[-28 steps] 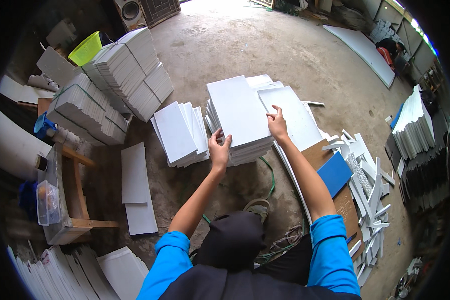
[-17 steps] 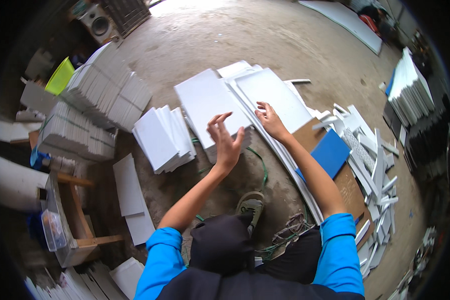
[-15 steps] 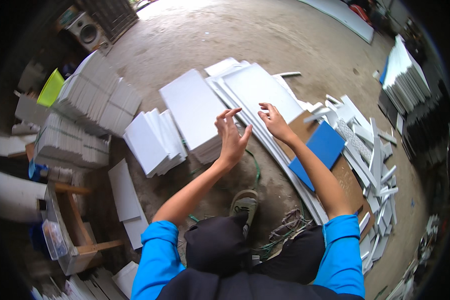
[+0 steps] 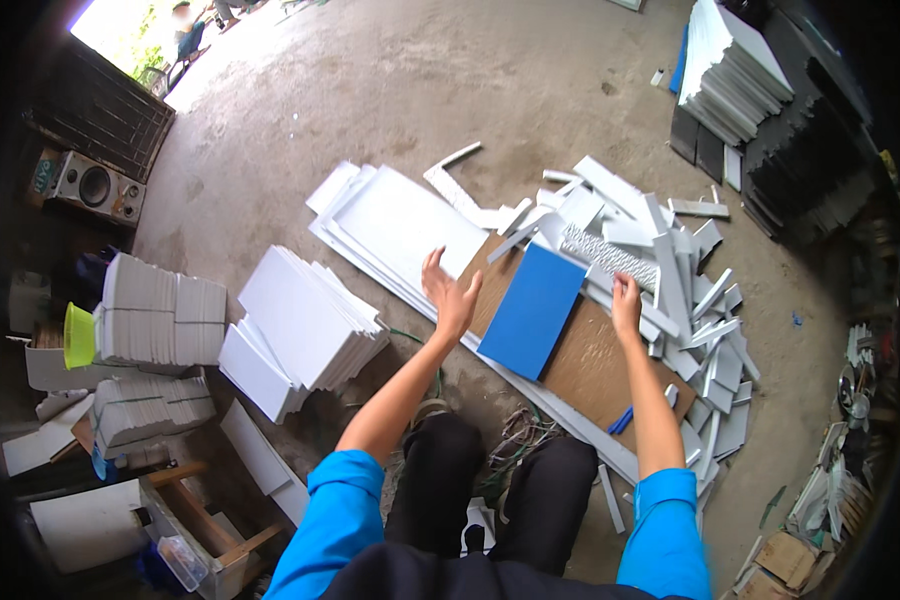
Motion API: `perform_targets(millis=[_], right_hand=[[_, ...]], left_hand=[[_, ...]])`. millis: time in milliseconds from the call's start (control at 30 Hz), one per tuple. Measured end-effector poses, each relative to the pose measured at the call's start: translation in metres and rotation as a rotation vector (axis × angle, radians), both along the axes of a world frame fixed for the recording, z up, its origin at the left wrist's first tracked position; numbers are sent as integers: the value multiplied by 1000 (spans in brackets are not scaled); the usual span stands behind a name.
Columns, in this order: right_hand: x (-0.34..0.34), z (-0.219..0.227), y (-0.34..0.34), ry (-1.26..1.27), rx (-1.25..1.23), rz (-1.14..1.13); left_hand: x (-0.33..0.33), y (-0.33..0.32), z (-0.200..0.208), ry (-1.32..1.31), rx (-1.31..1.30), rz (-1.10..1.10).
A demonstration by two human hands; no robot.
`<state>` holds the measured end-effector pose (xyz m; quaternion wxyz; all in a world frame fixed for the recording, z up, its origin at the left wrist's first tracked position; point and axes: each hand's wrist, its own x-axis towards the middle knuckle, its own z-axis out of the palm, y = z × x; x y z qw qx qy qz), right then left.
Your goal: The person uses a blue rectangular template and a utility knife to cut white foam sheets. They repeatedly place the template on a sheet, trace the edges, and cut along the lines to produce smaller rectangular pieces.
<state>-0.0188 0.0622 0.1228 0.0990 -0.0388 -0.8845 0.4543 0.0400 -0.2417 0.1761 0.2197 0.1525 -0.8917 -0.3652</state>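
A blue rectangular board [image 4: 533, 312] lies slantwise on a brown board [image 4: 610, 360] in front of me. My left hand [image 4: 450, 295] hovers by the blue board's left side, fingers apart and nothing in it. Past the opposite side is my right hand [image 4: 626, 305], its fingers loosely curled, with no object visible in it. Neither hand appears to grip the board. Long white panels [image 4: 400, 215] lie under and beyond the brown board. A slim blue object [image 4: 621, 420] rests on the brown board near my right forearm; its kind is unclear.
White offcut strips [image 4: 670, 270] are heaped to the right. Stacks of white panels [image 4: 305, 315] and bundled panels [image 4: 160, 310] stand left, near a yellow-green bucket [image 4: 78, 335] and a wooden frame [image 4: 185, 510]. Tangled cords [image 4: 520, 435] lie by my knees.
My view has turned toward the right. My hands have moved from over the white panels to either side of the blue board, and are farther apart.
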Motion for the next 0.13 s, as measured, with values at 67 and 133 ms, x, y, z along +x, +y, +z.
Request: perform_targets(millis=[67,133], right_hand=[[21,34,13,-74,-5,-97],[48,52,51,-183,1,-235]], left_hand=[[16,-4,21,-41,45,50],[31,10,51,-120,55,73]])
